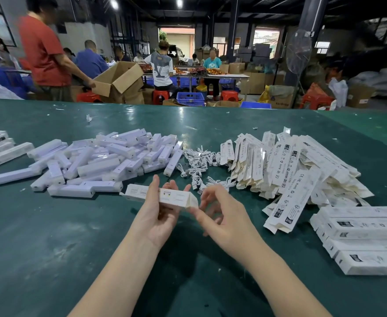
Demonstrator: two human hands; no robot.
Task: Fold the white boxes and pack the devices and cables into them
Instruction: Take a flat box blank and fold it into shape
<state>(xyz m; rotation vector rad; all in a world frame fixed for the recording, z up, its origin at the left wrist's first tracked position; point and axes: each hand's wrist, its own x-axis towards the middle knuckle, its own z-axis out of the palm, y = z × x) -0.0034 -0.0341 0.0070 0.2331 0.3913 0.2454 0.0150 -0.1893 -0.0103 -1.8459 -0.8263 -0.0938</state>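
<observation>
- Two bare forearms reach in from the near edge over a smooth, scuffed green table (50, 259).
- The left hand (159, 216) cradles a long white cardboard box (162, 195) from below, thumb up its near face and fingers curled behind; the box lies lengthwise, its right end flap open.
- The right hand (220, 216) holds nothing, its fingers loosely bent, thumb tip touching that open flap.
- Beyond the left hand sprawls a heap of glossy white bar-shaped devices (101, 161).
- Beyond and between the hands lies a tangle of coiled white cables (199, 163).
- Beyond the right hand, flat unfolded printed box blanks (286, 170) lean in an overlapping pile.
- Right of the right hand, closed rectangular finished boxes (361, 239) lie stacked.
</observation>
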